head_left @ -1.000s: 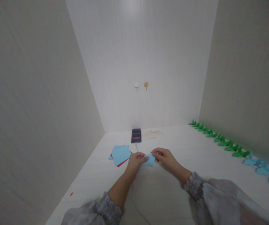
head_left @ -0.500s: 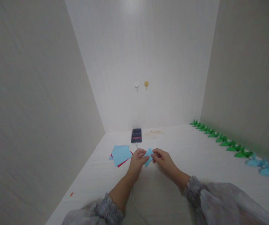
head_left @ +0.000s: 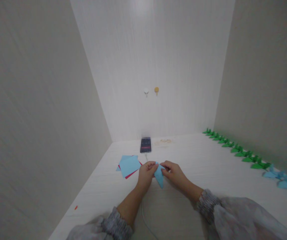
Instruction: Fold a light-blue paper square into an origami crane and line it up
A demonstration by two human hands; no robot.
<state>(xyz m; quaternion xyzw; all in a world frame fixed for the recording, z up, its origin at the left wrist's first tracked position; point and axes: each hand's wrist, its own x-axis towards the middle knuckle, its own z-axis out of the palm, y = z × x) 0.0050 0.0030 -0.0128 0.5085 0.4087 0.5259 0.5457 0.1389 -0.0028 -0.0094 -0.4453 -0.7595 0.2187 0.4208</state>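
Observation:
A small folded piece of light blue paper [head_left: 159,176] is held between both hands above the white table [head_left: 208,166], its narrow tip pointing down. My left hand [head_left: 146,173] pinches its upper left edge with closed fingers. My right hand [head_left: 173,172] pinches the upper right edge, fingers closed too. Both wrists come out of grey patterned sleeves at the bottom of the view.
A small stack of blue and red paper sheets [head_left: 129,165] lies left of the hands. A phone [head_left: 145,145] with a white cable [head_left: 144,213] lies behind them. Green folded figures [head_left: 235,148] and blue ones [head_left: 284,181] line the right wall. Two hooks [head_left: 151,91] hang on the back wall.
The blue paper has turned from lying wide between the hands to a narrow shape pointing down. Both hands have drawn closer together.

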